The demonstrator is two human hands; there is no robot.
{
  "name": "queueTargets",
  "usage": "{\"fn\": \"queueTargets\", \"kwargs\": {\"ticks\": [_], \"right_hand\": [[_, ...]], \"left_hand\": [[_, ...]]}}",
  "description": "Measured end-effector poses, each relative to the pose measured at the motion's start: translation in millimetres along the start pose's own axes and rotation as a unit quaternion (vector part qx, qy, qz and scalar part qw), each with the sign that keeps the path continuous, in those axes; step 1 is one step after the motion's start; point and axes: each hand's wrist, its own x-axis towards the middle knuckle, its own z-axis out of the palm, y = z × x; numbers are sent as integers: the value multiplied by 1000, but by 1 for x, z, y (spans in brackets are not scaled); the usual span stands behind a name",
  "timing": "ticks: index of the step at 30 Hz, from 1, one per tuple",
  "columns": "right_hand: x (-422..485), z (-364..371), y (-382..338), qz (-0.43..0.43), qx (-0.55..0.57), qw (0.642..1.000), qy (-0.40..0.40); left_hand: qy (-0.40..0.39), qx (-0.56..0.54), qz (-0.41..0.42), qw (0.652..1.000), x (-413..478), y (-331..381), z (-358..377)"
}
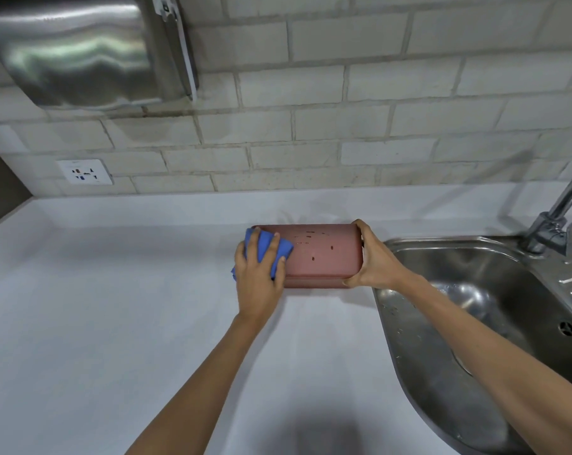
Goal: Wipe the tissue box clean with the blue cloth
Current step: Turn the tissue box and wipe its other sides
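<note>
Steadied at its right end by the gripping right hand (373, 261), the rounded reddish-brown plastic tissue box (324, 254) lies on the pale grey table (114, 307), close beside the stainless steel sink (475, 290). The left hand (258, 277), fingers spread, presses the folded blue cloth (266, 249) flat on the box's left end. Firm, overlapping strokes toward the dark specks on top would serve best. Behind, a brick-patterned wall carries a white socket (84, 172); a chrome tap (560, 211) stands right.
</note>
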Motion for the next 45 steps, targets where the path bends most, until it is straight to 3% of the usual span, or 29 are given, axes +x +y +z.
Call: {"fn": "queueTargets", "kwargs": {"ticks": [5, 7, 12, 20, 26, 34, 36, 40, 45], "right_hand": [[1, -1, 2, -1, -7, 1000, -3], [1, 0, 2, -2, -7, 1000, 2], [0, 2, 2, 3, -6, 1000, 2], [2, 0, 2, 8, 7, 1000, 2], [-1, 3, 1, 16, 12, 1000, 1], [0, 1, -1, 10, 20, 1000, 6], [-1, 2, -2, 12, 25, 1000, 4], [-1, 5, -1, 11, 24, 1000, 10], [-2, 8, 1, 8, 22, 999, 24]], "left_hand": [[-19, 44, 158, 986, -28, -19, 1], [-5, 52, 130, 990, -20, -29, -5], [-12, 0, -38, 999, 31, 2, 0], [-33, 33, 95, 994, -9, 10, 2], [2, 12, -53, 999, 33, 14, 3], [-21, 17, 116, 993, -13, 14, 4], [-11, 23, 98, 995, -11, 0, -1], [-2, 24, -13, 1000, 22, 23, 7], [-47, 7, 123, 991, -10, 41, 17]]}}
